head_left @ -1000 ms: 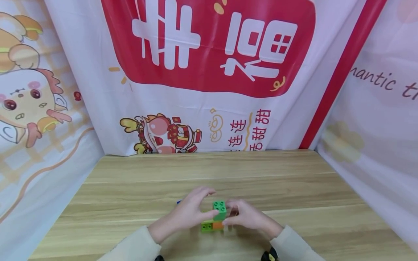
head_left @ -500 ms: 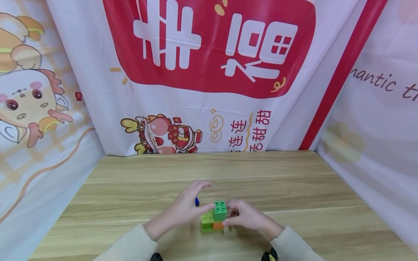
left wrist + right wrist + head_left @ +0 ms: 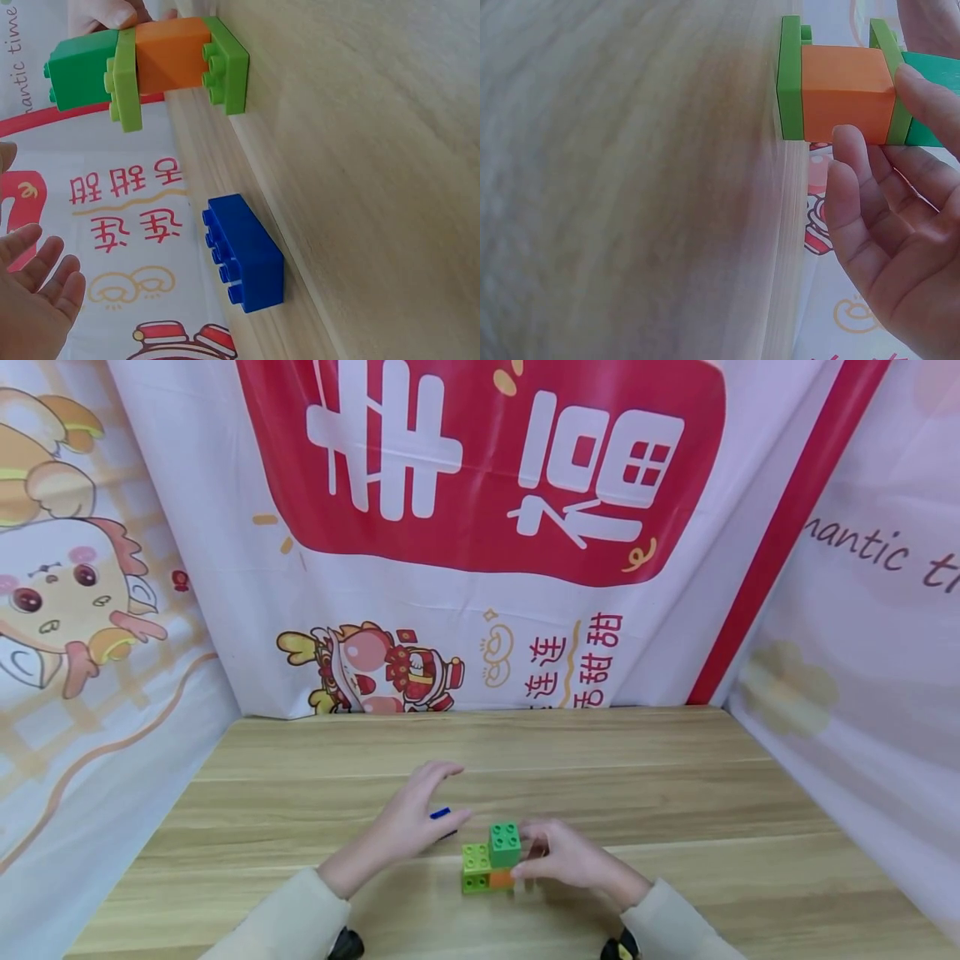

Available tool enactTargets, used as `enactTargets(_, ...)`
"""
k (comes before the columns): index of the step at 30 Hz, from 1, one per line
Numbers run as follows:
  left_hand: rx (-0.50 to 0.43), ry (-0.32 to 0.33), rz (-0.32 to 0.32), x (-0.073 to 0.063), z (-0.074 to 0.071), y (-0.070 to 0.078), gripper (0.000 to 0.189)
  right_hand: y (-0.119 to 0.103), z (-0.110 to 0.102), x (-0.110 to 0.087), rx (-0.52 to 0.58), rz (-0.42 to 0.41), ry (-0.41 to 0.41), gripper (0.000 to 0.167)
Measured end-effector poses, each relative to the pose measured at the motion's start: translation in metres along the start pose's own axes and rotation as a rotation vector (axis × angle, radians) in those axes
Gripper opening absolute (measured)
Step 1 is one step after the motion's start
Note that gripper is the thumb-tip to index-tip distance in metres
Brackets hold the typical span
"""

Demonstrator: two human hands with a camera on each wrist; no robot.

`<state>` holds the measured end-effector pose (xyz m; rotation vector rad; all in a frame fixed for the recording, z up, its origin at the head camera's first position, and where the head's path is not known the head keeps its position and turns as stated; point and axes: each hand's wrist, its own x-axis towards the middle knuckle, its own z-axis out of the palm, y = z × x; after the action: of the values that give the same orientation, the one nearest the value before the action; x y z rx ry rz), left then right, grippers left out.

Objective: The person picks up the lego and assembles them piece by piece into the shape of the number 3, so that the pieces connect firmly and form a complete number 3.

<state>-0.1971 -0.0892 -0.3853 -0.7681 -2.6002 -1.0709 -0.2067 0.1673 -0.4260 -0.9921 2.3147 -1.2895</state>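
Note:
A small stack of toy building bricks stands on the table: a light green plate (image 3: 234, 75) at the bottom, an orange brick (image 3: 846, 94), a second light green plate (image 3: 476, 857) and a bright green brick (image 3: 505, 845) on top. My right hand (image 3: 564, 857) holds the stack from its right side, thumb at the upper plate and fingers curled behind. To the left, my left hand (image 3: 401, 818) is apart from the stack with thumb and fingers spread, holding nothing. A dark blue brick (image 3: 251, 259) lies beside it on the table, partly covered by that hand in the head view.
The wooden table (image 3: 675, 793) reaches back to a printed red and white cloth (image 3: 480, 568). Cloth walls also border it at left and right. Dark bands (image 3: 347, 945) show at both wrists.
My left hand has drawn away from the green brick, moving left and farther back, with more of the stack now showing. The right hand and the stack have stayed in place.

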Motion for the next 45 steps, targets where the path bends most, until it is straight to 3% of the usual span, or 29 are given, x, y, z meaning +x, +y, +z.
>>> enactTargets(8, 0.002, 0.021, -0.061, -0.001, -0.001, -0.013, 0.063, -0.002, 0.0, 0.0, -0.004, 0.019, 0.004, 0.028)
enactTargets(15, 0.013, 0.004, -0.143, -0.005, 0.0, -0.029, 0.062, -0.004, 0.001, -0.001, 0.006, 0.017, 0.0, 0.028)
enactTargets(23, 0.03, -0.023, -0.18, -0.011, 0.003, -0.039, 0.055, -0.003, -0.001, -0.001, 0.016, 0.023, -0.008, 0.03)
enactTargets(35, 0.034, -0.091, -0.207, -0.019, 0.009, -0.049, 0.058, -0.002, 0.0, -0.001, 0.003, 0.043, -0.002, 0.032)
enactTargets(45, 0.068, -0.109, -0.171, -0.021, 0.013, -0.056, 0.059, 0.001, 0.001, 0.0, -0.008, 0.015, 0.001, 0.03)
